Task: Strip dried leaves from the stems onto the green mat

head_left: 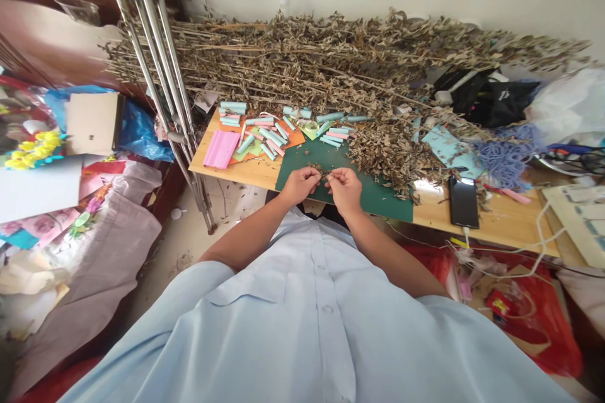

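So, the left hand pinched a dried leaf sprig over the green mat; the right hand pinched closed just beside it.

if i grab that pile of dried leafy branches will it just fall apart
Partly, probably. The dried leaves look curled and brittle, so they would likely crumble and shed; loose bits already lie on the green mat. The long stems look thin but fairly stiff, so they should hold together, though their tangle may drag neighbouring branches along.
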